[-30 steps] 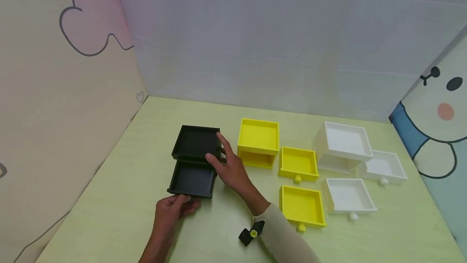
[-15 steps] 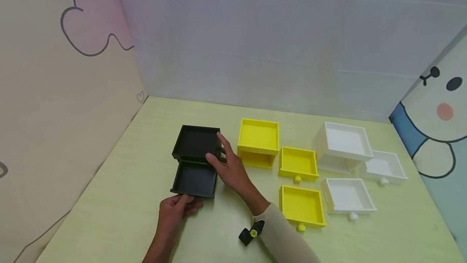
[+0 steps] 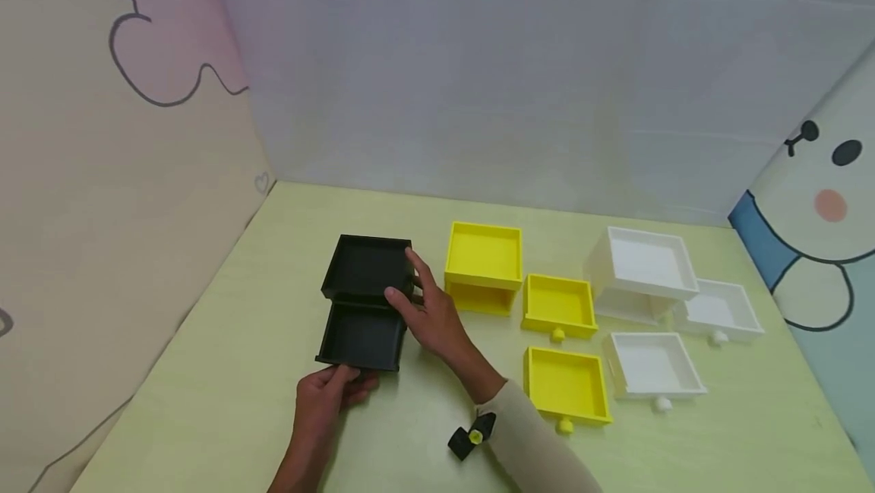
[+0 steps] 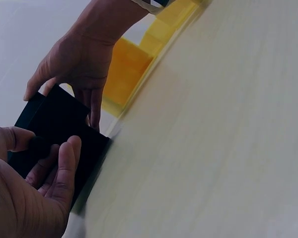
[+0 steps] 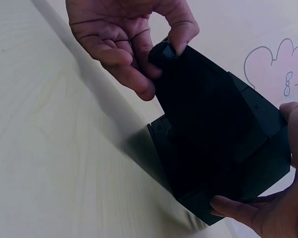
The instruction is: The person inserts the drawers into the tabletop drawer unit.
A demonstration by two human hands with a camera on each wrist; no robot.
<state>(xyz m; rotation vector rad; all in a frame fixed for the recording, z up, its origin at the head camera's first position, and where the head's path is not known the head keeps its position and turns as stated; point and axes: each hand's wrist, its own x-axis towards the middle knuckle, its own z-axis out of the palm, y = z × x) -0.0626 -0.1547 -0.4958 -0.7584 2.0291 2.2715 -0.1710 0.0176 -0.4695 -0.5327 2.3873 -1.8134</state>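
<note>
A small black cabinet (image 3: 369, 269) with a tray-like top stands at the left of the table. From its front juts a black drawer (image 3: 362, 337), its back end at the cabinet's opening. My left hand (image 3: 317, 402) pinches the drawer's round black knob (image 4: 38, 147) between thumb and fingers. In the right wrist view, the drawer sits askew to the opening, a gap showing along one side. My right hand (image 3: 434, 318) grips the cabinet by its right side, thumb at the front top edge and index finger along the rim.
Right of the black cabinet stand a yellow cabinet (image 3: 485, 254) and two yellow drawers (image 3: 559, 303). Farther right are a white cabinet (image 3: 649, 261) and two white drawers (image 3: 652, 364). A printed cloth wall (image 3: 444, 83) rises behind the table (image 3: 225, 371).
The black drawer and my left hand have shifted slightly to the right over the last second. My right hand and the cabinet have stayed in place.
</note>
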